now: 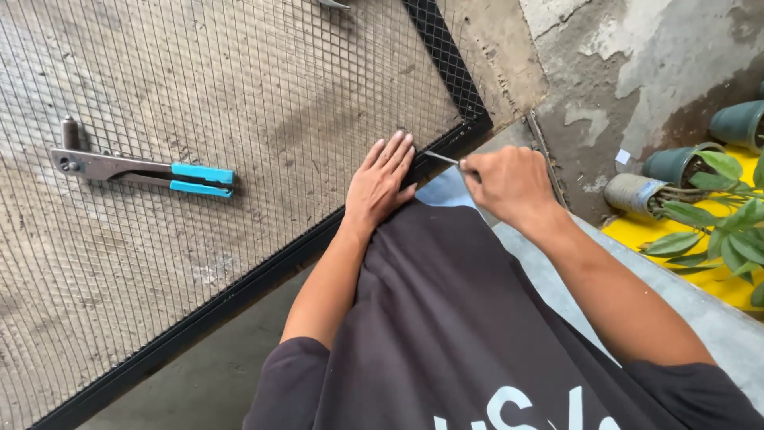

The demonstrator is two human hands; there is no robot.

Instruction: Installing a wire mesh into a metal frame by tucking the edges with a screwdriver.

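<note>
Pressing flat on the wire mesh panel (199, 119), left hand (380, 181) lies palm down, fingers together and pointing to about 1 o'clock, fingertips just inside the black frame (239, 299). Right hand (509, 185) closed in a fist around a thin metal rod or pin (440, 158), only the short exposed end showing; rest hidden in the fist, so exact kind of tool not clear. Rod's long axis running roughly 10 o'clock to 4 o'clock, tip aimed at 10 o'clock and ending just beside the left fingertips, at the frame's inner edge near the panel corner (484, 119). Tip touching the frame or only hovering over it: cannot tell. Working spot sitting at 12 to 1 o'clock from the left hand and at 9 to 10 o'clock from the right; both near, right hand carrying the rod, left hand closest to the contact point. Frame bar under the hands running from 7 o'clock up to 1 o'clock, then turning at the corner toward 11 o'clock. Hand riveter with blue grips (143, 170) lying on the mesh well apart at 9 o'clock of the left hand, long axis near horizontal, head to the left, grips toward the hands. Potted plants (700, 199) on a yellow surface off at 3 o'clock of the right hand, clear of the panel.
</note>
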